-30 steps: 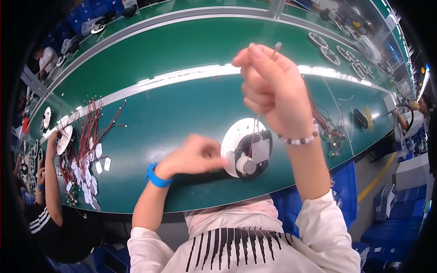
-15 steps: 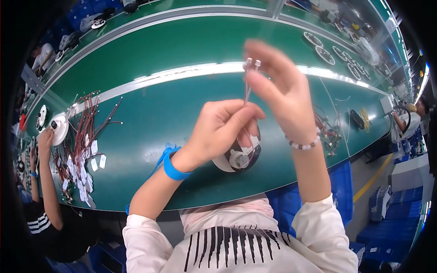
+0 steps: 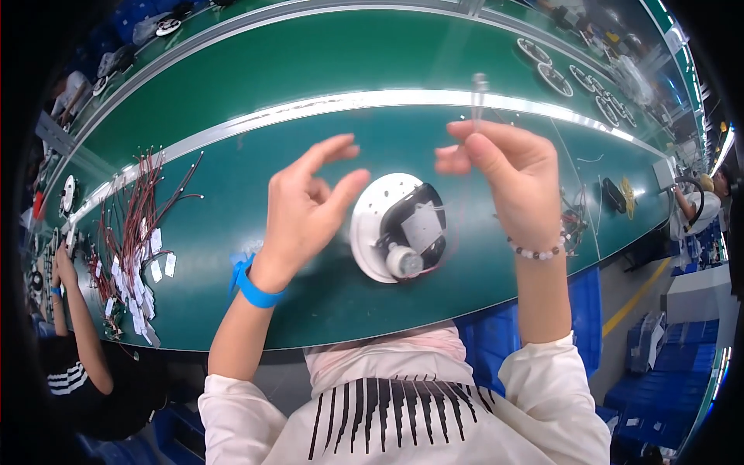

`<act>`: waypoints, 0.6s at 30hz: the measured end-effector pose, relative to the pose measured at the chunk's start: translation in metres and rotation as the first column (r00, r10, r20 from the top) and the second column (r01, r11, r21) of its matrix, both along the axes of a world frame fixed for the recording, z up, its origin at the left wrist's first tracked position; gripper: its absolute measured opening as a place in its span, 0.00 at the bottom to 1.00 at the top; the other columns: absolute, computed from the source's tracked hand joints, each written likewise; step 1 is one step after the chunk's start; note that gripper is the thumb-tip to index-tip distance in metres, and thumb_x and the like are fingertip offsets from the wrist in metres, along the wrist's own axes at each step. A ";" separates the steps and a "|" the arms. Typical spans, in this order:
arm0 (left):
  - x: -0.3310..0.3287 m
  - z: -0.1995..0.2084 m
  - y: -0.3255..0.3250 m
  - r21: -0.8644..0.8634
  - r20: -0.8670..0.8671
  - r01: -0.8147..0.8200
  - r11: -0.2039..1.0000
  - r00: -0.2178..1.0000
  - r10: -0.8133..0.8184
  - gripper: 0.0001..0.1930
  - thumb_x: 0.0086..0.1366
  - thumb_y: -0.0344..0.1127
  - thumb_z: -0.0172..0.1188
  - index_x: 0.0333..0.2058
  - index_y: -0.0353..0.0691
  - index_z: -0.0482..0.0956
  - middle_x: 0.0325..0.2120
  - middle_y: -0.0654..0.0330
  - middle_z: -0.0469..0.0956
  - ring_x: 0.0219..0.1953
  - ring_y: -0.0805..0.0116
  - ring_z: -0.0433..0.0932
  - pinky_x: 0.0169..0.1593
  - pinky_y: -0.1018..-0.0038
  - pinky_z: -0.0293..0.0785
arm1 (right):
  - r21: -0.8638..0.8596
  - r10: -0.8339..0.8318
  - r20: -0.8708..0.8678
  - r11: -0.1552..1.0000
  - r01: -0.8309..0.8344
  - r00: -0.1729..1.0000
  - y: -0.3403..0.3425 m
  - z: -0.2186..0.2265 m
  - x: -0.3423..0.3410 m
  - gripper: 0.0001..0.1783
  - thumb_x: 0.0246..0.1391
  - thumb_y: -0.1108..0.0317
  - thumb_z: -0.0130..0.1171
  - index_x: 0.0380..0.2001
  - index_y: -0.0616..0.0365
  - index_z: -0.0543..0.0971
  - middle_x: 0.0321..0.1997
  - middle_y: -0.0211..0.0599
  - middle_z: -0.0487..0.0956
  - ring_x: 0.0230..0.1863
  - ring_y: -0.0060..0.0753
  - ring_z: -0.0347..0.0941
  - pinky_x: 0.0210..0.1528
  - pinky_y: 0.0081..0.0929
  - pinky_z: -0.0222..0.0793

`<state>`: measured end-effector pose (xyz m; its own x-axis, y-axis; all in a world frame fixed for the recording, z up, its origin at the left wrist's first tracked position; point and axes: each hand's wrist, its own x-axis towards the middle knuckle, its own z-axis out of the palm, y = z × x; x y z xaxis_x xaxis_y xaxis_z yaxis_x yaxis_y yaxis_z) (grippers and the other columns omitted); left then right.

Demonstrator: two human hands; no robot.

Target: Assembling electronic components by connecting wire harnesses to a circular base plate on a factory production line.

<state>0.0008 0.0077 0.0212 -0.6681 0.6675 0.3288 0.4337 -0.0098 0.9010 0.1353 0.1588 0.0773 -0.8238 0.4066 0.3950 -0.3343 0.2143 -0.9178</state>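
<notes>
My right hand [image 3: 515,167] pinches a thin wire lead [image 3: 477,108] between thumb and forefinger; its pale connector end stands up above the fingers, smeared by motion. My left hand [image 3: 306,205] is lifted with thumb and fingers apart, and nothing is in it. Between and below the hands, a round white disc [image 3: 370,208] rests on the green bench top. Mounted on it are a black oval housing [image 3: 438,246] with a pale label [image 3: 423,225] and a small whitish cylinder [image 3: 404,263]. A fine reddish wire runs up from the disc's right side toward my right hand.
Red and black wire bundles with white tags [image 3: 132,287] lie at the left, near a co-worker's arm [image 3: 85,310]. Loose wires [image 3: 575,217], a black coil [image 3: 613,195] and a yellow coil [image 3: 629,198] lie right. Beyond a metal rail [image 3: 310,105], several rings [image 3: 554,79] sit on a green surface.
My left hand has let go of the wires and drawn back left, uncovering the disc. My right hand has moved right and slightly down, still pinching the wire lead.
</notes>
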 end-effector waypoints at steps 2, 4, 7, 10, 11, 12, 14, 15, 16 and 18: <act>0.002 -0.019 -0.004 -0.170 -0.093 0.028 0.985 0.995 -0.044 0.19 0.47 0.34 0.60 0.39 0.34 0.72 0.28 0.55 0.76 0.11 0.81 0.67 0.17 0.84 0.62 | 0.082 -0.048 0.113 0.996 0.039 0.992 0.001 -0.004 -0.001 0.11 0.45 0.73 0.54 0.34 0.65 0.76 0.22 0.37 0.76 0.26 0.23 0.72 0.31 0.18 0.66; 0.013 -0.029 0.000 -0.217 -0.014 0.092 0.972 0.995 -0.097 0.16 0.47 0.35 0.59 0.35 0.34 0.74 0.23 0.56 0.77 0.11 0.81 0.67 0.17 0.83 0.63 | 0.463 -0.224 0.114 0.874 0.147 0.968 0.001 -0.011 -0.003 0.11 0.41 0.74 0.56 0.33 0.62 0.77 0.19 0.36 0.76 0.23 0.21 0.71 0.26 0.16 0.64; 0.018 -0.033 0.003 -0.241 0.129 0.191 0.952 0.978 -0.164 0.11 0.52 0.30 0.56 0.32 0.27 0.74 0.23 0.59 0.76 0.20 0.84 0.70 0.20 0.87 0.66 | 0.782 -0.332 0.043 0.598 0.175 0.942 0.000 -0.011 -0.002 0.07 0.36 0.75 0.57 0.25 0.61 0.77 0.17 0.40 0.74 0.19 0.29 0.71 0.23 0.20 0.64; 0.018 -0.047 0.003 -0.160 0.189 0.182 0.970 0.970 -0.150 0.10 0.53 0.29 0.55 0.32 0.27 0.74 0.22 0.58 0.76 0.22 0.81 0.73 0.24 0.85 0.70 | 0.864 -0.335 0.103 0.497 0.083 0.937 0.004 -0.017 -0.002 0.02 0.33 0.75 0.56 0.17 0.61 0.76 0.17 0.41 0.73 0.20 0.39 0.70 0.24 0.27 0.65; 0.018 -0.048 0.003 -0.161 0.192 0.186 0.969 0.969 -0.155 0.10 0.53 0.29 0.55 0.32 0.27 0.74 0.22 0.58 0.76 0.22 0.81 0.73 0.24 0.85 0.70 | 0.899 -0.346 0.206 0.437 -0.037 0.915 0.007 -0.018 -0.002 0.02 0.32 0.75 0.56 0.16 0.60 0.76 0.17 0.40 0.73 0.21 0.40 0.69 0.25 0.28 0.64; 0.018 -0.050 0.002 -0.159 0.207 0.177 0.971 0.968 -0.142 0.10 0.53 0.29 0.55 0.32 0.27 0.74 0.22 0.58 0.76 0.23 0.80 0.73 0.25 0.85 0.71 | 0.912 -0.363 0.306 0.377 -0.161 0.880 0.008 -0.018 -0.002 0.03 0.32 0.74 0.55 0.16 0.60 0.76 0.17 0.40 0.73 0.22 0.40 0.69 0.25 0.30 0.64; 0.019 -0.051 0.002 -0.159 0.227 0.164 0.974 0.966 -0.125 0.09 0.53 0.29 0.55 0.31 0.27 0.74 0.22 0.58 0.76 0.24 0.78 0.74 0.27 0.84 0.71 | 0.912 -0.355 0.316 0.368 -0.180 0.880 0.008 -0.020 -0.004 0.02 0.31 0.74 0.54 0.15 0.60 0.75 0.16 0.39 0.72 0.23 0.41 0.68 0.26 0.31 0.64; 0.019 -0.050 0.003 -0.169 0.204 0.162 0.972 0.971 -0.127 0.09 0.53 0.29 0.55 0.31 0.27 0.74 0.22 0.57 0.76 0.24 0.79 0.74 0.26 0.84 0.71 | 0.913 -0.345 0.325 0.357 -0.197 0.881 0.007 -0.021 -0.005 0.02 0.30 0.74 0.53 0.14 0.60 0.75 0.16 0.39 0.72 0.24 0.41 0.67 0.26 0.33 0.63; 0.020 -0.049 0.003 -0.180 0.180 0.160 0.971 0.975 -0.128 0.09 0.53 0.28 0.55 0.31 0.27 0.74 0.22 0.57 0.76 0.24 0.79 0.74 0.26 0.84 0.71 | 0.912 -0.341 0.329 0.358 -0.202 0.881 0.007 -0.022 -0.005 0.02 0.30 0.74 0.53 0.14 0.60 0.75 0.16 0.39 0.72 0.24 0.41 0.67 0.26 0.33 0.63; 0.021 -0.046 0.003 -0.179 0.193 0.162 0.970 0.973 -0.127 0.09 0.53 0.29 0.55 0.31 0.27 0.74 0.22 0.57 0.76 0.23 0.79 0.73 0.25 0.85 0.71 | 0.949 -0.410 0.267 0.267 -0.165 0.872 0.006 -0.021 -0.008 0.02 0.29 0.75 0.52 0.12 0.61 0.73 0.15 0.39 0.71 0.23 0.41 0.67 0.26 0.33 0.63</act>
<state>0.0219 0.0109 -0.0252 -0.5956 0.8003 0.0693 0.2722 0.1200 0.9547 0.1277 0.1644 0.0563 -0.9675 0.1022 0.2312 0.0961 0.9947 -0.0374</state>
